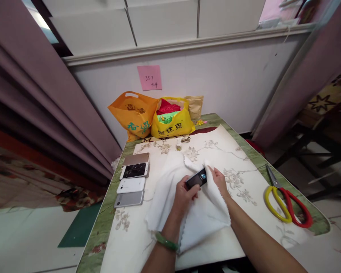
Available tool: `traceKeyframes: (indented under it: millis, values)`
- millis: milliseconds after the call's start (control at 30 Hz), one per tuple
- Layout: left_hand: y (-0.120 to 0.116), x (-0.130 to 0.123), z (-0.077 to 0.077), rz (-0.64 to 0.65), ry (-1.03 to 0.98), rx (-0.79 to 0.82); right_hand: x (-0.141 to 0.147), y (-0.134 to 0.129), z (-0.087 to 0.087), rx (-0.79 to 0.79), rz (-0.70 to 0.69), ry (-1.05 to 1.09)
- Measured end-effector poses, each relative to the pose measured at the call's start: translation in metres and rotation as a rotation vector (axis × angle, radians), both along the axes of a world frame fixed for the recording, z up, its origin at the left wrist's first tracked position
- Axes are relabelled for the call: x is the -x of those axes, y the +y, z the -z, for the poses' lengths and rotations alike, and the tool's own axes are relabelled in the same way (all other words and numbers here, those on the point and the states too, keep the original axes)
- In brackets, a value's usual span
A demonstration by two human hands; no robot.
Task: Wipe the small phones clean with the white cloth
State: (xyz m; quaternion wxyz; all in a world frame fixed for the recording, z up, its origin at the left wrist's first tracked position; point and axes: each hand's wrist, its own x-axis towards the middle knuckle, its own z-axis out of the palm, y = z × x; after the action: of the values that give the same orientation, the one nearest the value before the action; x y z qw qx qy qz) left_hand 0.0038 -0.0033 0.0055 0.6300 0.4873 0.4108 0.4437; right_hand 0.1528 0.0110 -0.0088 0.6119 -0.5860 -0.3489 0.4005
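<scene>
A dark phone [195,179] is held tilted above the table, over a white cloth [170,189] with scalloped edges. My left hand [185,194] grips the phone's lower left end, thumb on its face. At the phone's upper right, my right hand [219,181] is closed on the raised edge of the cloth, which partly hides its fingers. Left of the cloth, a gold phone [135,159], a white phone with a dark screen [134,170], a white phone [130,185] and a grey phone [129,199] lie in a column.
Scissors [287,206] with yellow and red handles lie at the table's right. An orange bag [136,113], a yellow bag [173,123] and a brown packet [195,107] stand at the back. A small bottle [178,145] is in front of them.
</scene>
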Motion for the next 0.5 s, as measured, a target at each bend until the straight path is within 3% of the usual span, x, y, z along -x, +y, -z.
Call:
traceKeyframes:
  millis: [100,233,500]
  values:
    - [-0.002,0.001,-0.005,0.138,0.125,-0.009,-0.002,0.001,0.002,0.016,-0.013,0.081]
    - [-0.001,0.001,-0.01,0.183,0.142,0.018,0.0,0.0,0.003,0.012,-0.095,0.032]
    - [0.003,-0.008,0.002,-0.147,0.141,-0.064,0.007,-0.003,0.003,-0.061,-0.173,-0.03]
